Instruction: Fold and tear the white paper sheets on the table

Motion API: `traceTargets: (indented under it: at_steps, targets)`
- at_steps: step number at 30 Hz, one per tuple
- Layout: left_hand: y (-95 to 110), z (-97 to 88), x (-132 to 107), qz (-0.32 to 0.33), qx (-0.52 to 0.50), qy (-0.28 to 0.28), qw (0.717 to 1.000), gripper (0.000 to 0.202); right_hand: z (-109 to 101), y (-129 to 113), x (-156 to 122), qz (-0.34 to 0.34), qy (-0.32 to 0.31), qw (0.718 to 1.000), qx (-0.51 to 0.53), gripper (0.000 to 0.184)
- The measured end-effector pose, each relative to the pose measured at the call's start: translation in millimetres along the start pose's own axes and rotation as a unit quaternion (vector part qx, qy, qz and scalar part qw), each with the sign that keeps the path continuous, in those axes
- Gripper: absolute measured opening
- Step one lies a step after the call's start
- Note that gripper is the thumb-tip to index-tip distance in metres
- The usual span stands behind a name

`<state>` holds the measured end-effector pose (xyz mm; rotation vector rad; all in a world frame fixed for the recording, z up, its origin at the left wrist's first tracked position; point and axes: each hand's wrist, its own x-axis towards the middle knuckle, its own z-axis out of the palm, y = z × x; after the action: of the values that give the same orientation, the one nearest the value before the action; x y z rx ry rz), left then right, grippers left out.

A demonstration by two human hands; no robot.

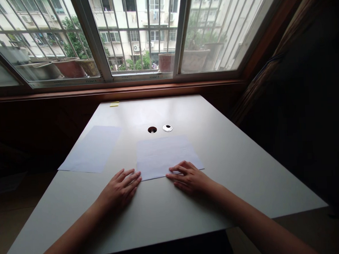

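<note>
left hand point(122, 187) part-open, fingertips at near-left corner of the white sheet point(164, 153); right hand point(188, 178) loosely curled on its near edge, pinch or not: cannot tell. sheet flat, mid-counter point(246, 176); no crease or mark visible, judged early stage. second sheet point(92, 150) by counter's left edge, untouched.
</note>
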<state>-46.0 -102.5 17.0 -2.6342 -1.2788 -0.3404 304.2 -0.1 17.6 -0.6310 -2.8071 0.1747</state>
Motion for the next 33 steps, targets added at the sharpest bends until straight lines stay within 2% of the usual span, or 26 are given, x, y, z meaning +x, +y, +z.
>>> traceTargets:
  at_steps: [5, 10, 15, 25, 30, 33]
  targets:
    - [-13.0, -0.6, -10.1, 0.022, -0.008, -0.020, 1.000, 0.050, 2.0, 1.7, -0.6, -0.003, 0.004, 1.000, 0.005, 0.044]
    - [-19.7, 5.6, -7.2, 0.027, -0.026, -0.014, 0.999, 0.047, 0.5, 0.7, -1.2, -0.001, 0.005, 1.000, 0.009, 0.044]
    - [-26.3, 11.5, 3.6, -0.015, -0.026, -0.008, 1.000, 0.046, 0.6, 0.3, -1.7, -0.006, 0.010, 1.000, 0.008, 0.045]
    - [-59.9, 27.5, 23.3, -0.065, -0.039, 0.024, 0.997, 0.043, 1.1, 0.3, -1.4, -0.012, 0.019, 1.000, 0.003, 0.046]
    - [-69.7, 33.1, 29.1, -0.087, -0.052, 0.021, 0.995, 0.041, 1.7, 0.7, -1.7, -0.013, 0.027, 1.000, 0.001, 0.045]
    - [-71.7, 33.3, 28.9, -0.116, -0.081, 0.039, 0.989, 0.043, 1.5, 0.2, -1.8, -0.010, 0.025, 1.000, 0.003, 0.045]
